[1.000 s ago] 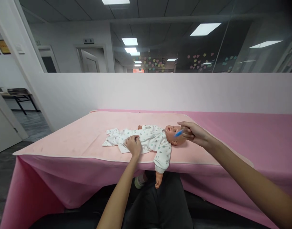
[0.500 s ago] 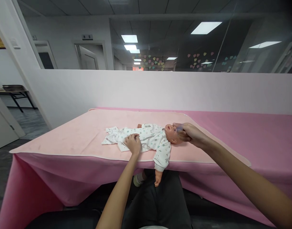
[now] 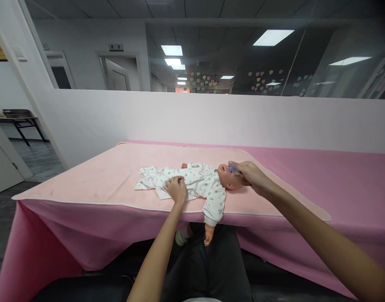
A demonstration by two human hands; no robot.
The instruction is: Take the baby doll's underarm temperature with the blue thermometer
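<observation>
To the left of the doll's feet, a pale pink blanket (image 3: 85,180) spreads out over the surface (image 3: 321,176), and it runs on beneath the doll (image 3: 195,180), which lies on its back in white patterned clothes. On the doll's lower body rests the left hand (image 3: 176,188), fingers loosely curled; whether it pinches any cloth cannot be told. A light, flat hold there should probably steady the doll without dragging its clothes. Farther right, the doll's near arm (image 3: 214,207) hangs over the edge toward the person, and is best left unbumped. At the right end is the doll's head (image 3: 229,180), turned slightly toward the near side. Over its upper part is the right hand (image 3: 238,169), fingers drawn narrow around a blurred blue-violet thing (image 3: 232,168); whether this touches the doll is unclear. Small, gentle strokes from the wrist would likely serve best, well away from the doll's eyes.
</observation>
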